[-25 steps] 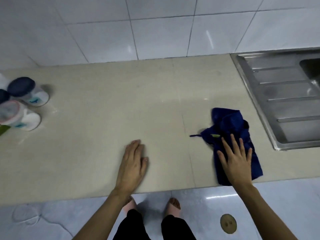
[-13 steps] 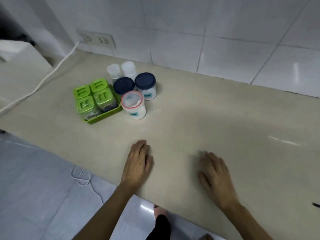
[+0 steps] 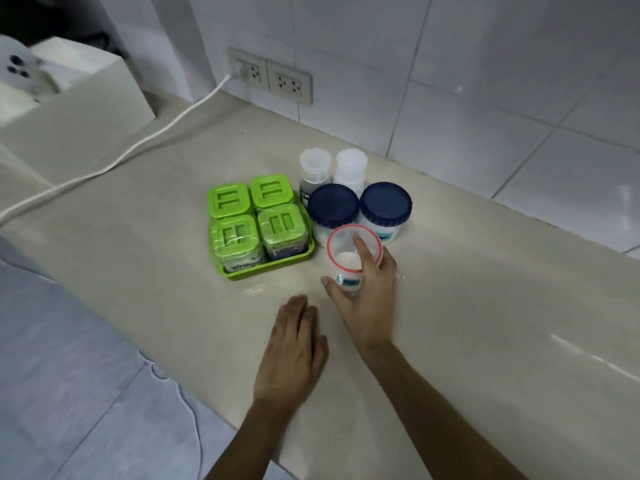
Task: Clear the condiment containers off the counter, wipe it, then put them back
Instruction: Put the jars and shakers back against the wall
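Observation:
My right hand [image 3: 367,292] is wrapped around a clear jar with a red-rimmed lid [image 3: 343,252], thumb on its near side and a finger over the lid. Behind it stand two jars with dark blue lids [image 3: 333,206] [image 3: 386,204] and two small white-capped bottles [image 3: 314,166] [image 3: 350,166]. To the left a green tray [image 3: 270,268] carries several green-lidded square containers [image 3: 235,233]. My left hand [image 3: 294,348] lies flat on the beige counter [image 3: 485,323], close to its front edge, holding nothing.
A white cable [image 3: 114,161] runs across the counter's left part from a wall socket [image 3: 270,77]. A white appliance [image 3: 69,109] stands at the far left. The tiled wall rises right behind the jars. Blue floor lies below the counter edge.
The view has swung left from the blue cloth and sink to the containers. My right hand left the cloth, crossed the counter and closed on the red-rimmed jar. My left hand stayed flat.

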`<state>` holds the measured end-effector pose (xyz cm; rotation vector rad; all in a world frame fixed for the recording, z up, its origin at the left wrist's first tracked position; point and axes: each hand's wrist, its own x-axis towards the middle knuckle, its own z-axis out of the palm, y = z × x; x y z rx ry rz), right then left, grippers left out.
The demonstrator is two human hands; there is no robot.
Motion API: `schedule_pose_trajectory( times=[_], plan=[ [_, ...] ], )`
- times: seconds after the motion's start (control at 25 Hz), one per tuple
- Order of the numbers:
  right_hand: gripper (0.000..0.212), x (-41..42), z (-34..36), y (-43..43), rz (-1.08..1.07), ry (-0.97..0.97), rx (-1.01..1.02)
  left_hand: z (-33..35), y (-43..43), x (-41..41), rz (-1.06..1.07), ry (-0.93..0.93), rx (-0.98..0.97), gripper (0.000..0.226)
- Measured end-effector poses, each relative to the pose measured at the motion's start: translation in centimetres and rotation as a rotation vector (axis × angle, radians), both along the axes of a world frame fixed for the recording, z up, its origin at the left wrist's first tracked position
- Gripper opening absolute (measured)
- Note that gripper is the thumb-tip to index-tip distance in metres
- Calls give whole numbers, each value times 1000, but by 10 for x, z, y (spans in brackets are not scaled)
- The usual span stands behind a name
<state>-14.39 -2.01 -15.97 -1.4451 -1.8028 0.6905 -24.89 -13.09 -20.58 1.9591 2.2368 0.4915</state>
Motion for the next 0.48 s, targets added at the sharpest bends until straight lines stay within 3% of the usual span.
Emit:
schedule_pose_trajectory(
  times=[0.16,0.28,0.48],
  plan=[
    [69,12,-2,1,-102,88,22,1,1,0,-48,0,8,44],
    [68,67,6,-8,-197,125,32,6,1,18,-117,-55,55,40],
    [68,246,15,-5,-412,42,65,14,51,174,-444,-19,138,40]
  ],
)
